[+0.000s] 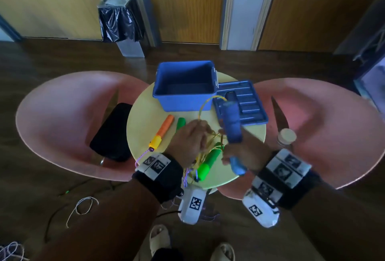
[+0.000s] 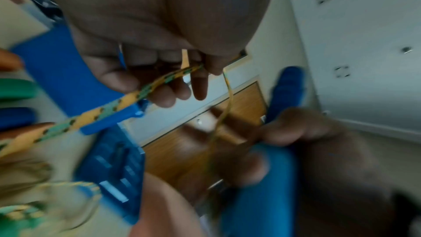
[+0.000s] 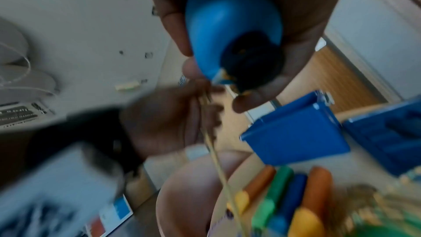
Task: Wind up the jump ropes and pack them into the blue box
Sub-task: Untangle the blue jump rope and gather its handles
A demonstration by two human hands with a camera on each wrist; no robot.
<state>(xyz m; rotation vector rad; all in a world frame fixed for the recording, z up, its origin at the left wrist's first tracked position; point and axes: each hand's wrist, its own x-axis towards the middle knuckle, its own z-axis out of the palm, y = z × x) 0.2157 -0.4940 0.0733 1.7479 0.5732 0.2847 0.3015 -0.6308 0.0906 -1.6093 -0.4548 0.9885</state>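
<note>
The yellow-green rope (image 2: 127,100) runs over the round counter (image 1: 145,115), pinched in the left hand's (image 1: 191,140) curled fingers (image 2: 159,95). The right hand (image 1: 243,152) grips its blue handle (image 1: 232,125). The blue box (image 1: 184,88) stands open behind, lid (image 1: 248,104) beside it.

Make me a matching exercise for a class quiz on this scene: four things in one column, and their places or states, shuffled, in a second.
Things:
1. blue box
2. box lid
3. blue handle
4. orange handle

Places or states:
A. held in the right hand
B. lying on the table, left of the left hand
C. open, at the table's far edge
D. flat on the table, right of the box

Pairs: 1-C, 2-D, 3-A, 4-B
</note>
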